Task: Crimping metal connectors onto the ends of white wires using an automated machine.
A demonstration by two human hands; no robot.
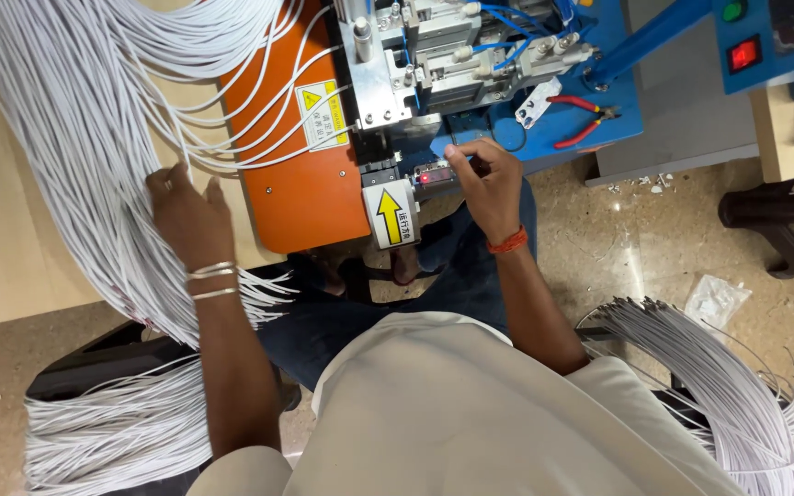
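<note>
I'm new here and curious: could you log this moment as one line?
left hand: resting on white wires | right hand: fingertips at machine front | red pliers: lying on blue base

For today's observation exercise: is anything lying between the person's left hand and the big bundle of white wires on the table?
Nothing visible does. The left hand already rests on the bundle of white wires draped over the table, fingers spread among the strands. The right hand is apart, at the machine's front.
</note>
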